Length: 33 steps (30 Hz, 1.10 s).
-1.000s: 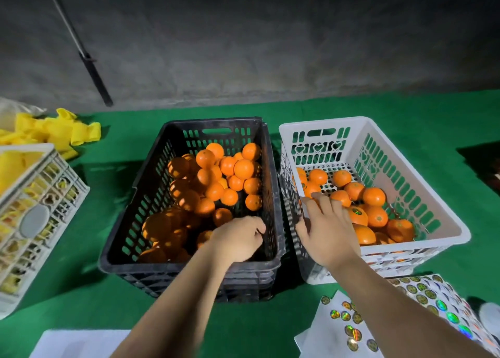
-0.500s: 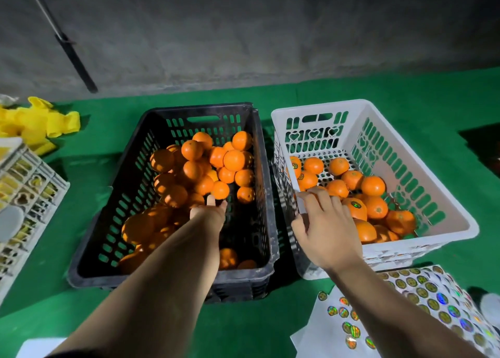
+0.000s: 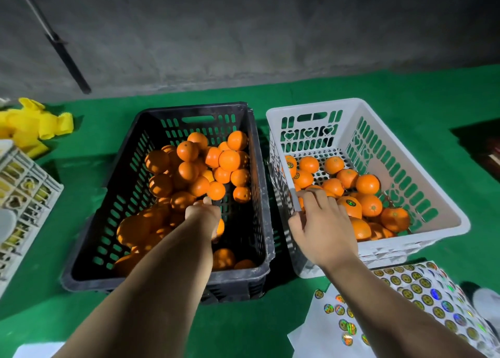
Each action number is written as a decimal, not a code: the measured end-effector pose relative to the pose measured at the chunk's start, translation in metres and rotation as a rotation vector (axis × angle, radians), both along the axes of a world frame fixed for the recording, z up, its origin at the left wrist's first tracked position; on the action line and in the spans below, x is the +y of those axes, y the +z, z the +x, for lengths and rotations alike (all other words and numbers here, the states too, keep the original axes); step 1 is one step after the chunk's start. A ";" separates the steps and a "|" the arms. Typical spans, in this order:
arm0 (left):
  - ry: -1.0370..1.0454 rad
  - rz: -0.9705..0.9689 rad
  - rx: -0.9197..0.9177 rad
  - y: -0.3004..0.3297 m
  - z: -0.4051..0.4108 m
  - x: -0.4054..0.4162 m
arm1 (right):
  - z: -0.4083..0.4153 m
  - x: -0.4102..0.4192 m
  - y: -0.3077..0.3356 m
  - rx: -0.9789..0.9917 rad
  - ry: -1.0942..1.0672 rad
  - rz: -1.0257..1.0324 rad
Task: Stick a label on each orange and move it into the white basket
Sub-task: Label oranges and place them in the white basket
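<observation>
A black crate (image 3: 130, 173) holds a heap of unlabelled oranges (image 3: 228, 159). My left hand (image 3: 203, 213) reaches down into it, palm down, curled over an orange (image 3: 220, 227) that peeks out beneath it; the fingers are mostly hidden. To the right stands the white basket (image 3: 446, 211) with several oranges, some bearing a round label, such as one (image 3: 350, 206) near my right hand. My right hand (image 3: 322, 222) grips the basket's left rim, fingers over the edge and thumb outside.
Sheets of round shiny labels (image 3: 422, 298) lie on the green table in front of the white basket. A white crate (image 3: 27, 195) and yellow material (image 3: 32, 125) sit at the left. A dark pole (image 3: 67, 57) leans on the grey wall.
My left hand has gone from the black crate's near rim deeper into the crate and down onto an orange. My right hand has stayed on the white basket's rim.
</observation>
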State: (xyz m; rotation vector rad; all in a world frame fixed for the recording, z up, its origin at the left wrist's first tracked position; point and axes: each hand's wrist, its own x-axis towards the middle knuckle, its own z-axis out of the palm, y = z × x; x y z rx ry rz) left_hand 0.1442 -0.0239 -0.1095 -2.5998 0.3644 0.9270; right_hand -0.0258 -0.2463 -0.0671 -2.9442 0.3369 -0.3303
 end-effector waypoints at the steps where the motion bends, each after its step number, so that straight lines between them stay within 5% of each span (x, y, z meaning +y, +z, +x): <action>1: 0.000 -0.054 -0.017 0.007 0.000 0.000 | 0.000 0.000 0.000 0.002 -0.004 -0.002; 6: 0.090 -0.550 -0.190 0.056 -0.014 -0.009 | 0.000 0.001 0.000 0.001 -0.011 -0.010; 12: 0.270 -1.555 -0.519 0.107 -0.114 -0.021 | -0.003 0.001 0.002 -0.031 -0.028 -0.015; 16: 0.132 -1.816 -0.552 0.093 -0.214 -0.032 | -0.009 0.003 0.004 -0.121 0.005 0.100; 21: 0.017 -1.678 -0.190 0.029 -0.284 -0.035 | -0.018 -0.001 0.006 -0.229 0.083 0.431; 27: 0.173 -1.481 0.193 -0.052 -0.301 -0.044 | -0.059 -0.004 0.002 -0.412 0.026 0.922; 31: 0.053 -1.198 0.329 -0.081 -0.299 -0.050 | -0.121 0.000 -0.028 -0.529 -0.025 0.817; 33: -0.036 -1.090 0.333 -0.093 -0.301 -0.046 | -0.154 -0.001 -0.062 -0.435 -0.099 0.755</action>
